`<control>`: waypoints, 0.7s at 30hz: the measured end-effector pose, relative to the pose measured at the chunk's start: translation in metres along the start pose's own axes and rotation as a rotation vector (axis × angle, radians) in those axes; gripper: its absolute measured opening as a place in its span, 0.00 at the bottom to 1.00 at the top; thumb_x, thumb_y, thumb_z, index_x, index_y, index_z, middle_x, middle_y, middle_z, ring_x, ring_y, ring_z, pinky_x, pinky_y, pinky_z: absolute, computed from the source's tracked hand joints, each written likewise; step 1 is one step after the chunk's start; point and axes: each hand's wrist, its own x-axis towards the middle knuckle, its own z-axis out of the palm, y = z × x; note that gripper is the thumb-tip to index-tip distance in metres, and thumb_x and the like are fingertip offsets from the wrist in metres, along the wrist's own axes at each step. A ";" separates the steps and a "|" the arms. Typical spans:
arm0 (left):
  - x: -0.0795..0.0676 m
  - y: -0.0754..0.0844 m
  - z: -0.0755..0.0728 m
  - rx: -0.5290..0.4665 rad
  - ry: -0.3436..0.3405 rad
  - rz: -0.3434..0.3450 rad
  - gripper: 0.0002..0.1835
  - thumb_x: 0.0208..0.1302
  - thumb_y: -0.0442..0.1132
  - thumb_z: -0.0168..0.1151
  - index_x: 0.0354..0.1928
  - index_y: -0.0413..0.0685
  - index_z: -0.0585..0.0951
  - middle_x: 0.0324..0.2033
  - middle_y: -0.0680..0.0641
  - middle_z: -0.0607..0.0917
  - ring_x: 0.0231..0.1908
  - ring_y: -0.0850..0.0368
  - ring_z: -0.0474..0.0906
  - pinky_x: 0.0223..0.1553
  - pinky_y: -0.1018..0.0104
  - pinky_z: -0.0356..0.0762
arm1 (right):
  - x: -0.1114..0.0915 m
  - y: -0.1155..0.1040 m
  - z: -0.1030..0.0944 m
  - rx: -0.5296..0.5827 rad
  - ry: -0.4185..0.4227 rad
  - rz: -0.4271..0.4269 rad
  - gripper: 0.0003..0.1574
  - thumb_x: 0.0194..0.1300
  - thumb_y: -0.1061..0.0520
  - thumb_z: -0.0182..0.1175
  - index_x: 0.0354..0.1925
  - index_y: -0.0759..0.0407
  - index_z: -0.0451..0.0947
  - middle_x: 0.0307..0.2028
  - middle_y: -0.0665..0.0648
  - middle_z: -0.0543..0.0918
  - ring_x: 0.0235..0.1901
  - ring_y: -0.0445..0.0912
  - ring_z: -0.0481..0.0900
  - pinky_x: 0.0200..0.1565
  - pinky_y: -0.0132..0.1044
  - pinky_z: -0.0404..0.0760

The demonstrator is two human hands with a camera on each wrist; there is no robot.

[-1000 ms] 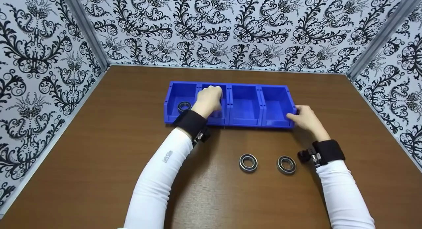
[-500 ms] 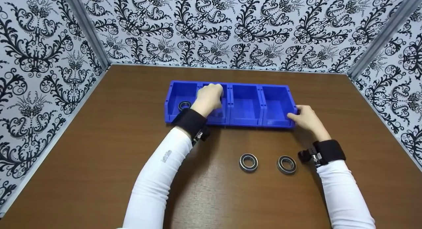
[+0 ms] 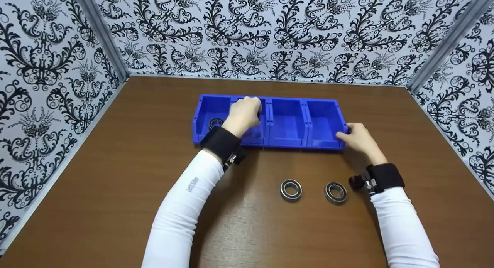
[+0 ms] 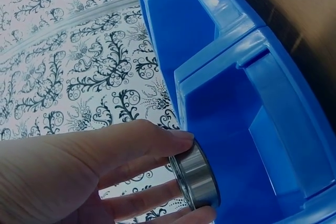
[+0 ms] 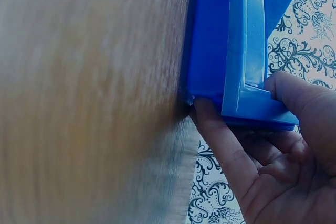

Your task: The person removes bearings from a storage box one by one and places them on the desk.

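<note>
My left hand (image 3: 244, 114) is over the second compartment from the left of a blue four-part bin (image 3: 287, 144). In the left wrist view its thumb and fingers pinch a metal ball bearing (image 4: 197, 177) by the rim, at the compartment's opening. My right hand (image 3: 359, 140) grips the bin's right front corner; the right wrist view shows the thumb on the top edge and a finger low on the outer wall. Another bearing (image 3: 215, 123) lies in the leftmost compartment, partly behind my left wrist.
Two bearings, a left one (image 3: 291, 190) and a right one (image 3: 335, 192), lie flat on the brown table (image 3: 115, 175) in front of the bin. Patterned panels (image 3: 247, 36) stand behind the table and at both sides.
My left hand has risen slightly and drawn a little up out of the second compartment. The right hand, the bin and the bearings on the table stay where they were.
</note>
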 end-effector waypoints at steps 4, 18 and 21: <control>-0.003 0.001 -0.003 -0.003 0.006 0.008 0.16 0.55 0.30 0.69 0.48 0.44 0.86 0.51 0.40 0.90 0.51 0.39 0.87 0.52 0.46 0.86 | 0.000 0.000 0.000 -0.002 0.006 -0.001 0.28 0.69 0.59 0.56 0.59 0.79 0.74 0.34 0.61 0.86 0.25 0.35 0.75 0.28 0.27 0.74; -0.014 0.003 -0.008 0.000 -0.006 0.021 0.20 0.55 0.31 0.69 0.52 0.44 0.85 0.54 0.40 0.88 0.54 0.39 0.86 0.54 0.46 0.85 | 0.000 0.000 0.001 0.007 0.003 -0.008 0.28 0.69 0.59 0.56 0.59 0.80 0.75 0.39 0.67 0.87 0.26 0.34 0.76 0.29 0.25 0.74; -0.016 0.004 -0.009 -0.003 -0.004 0.027 0.19 0.55 0.31 0.69 0.51 0.44 0.86 0.53 0.40 0.89 0.54 0.39 0.86 0.54 0.46 0.86 | -0.001 -0.001 0.001 0.003 0.013 -0.016 0.28 0.68 0.59 0.57 0.58 0.80 0.75 0.36 0.64 0.87 0.26 0.35 0.75 0.29 0.26 0.73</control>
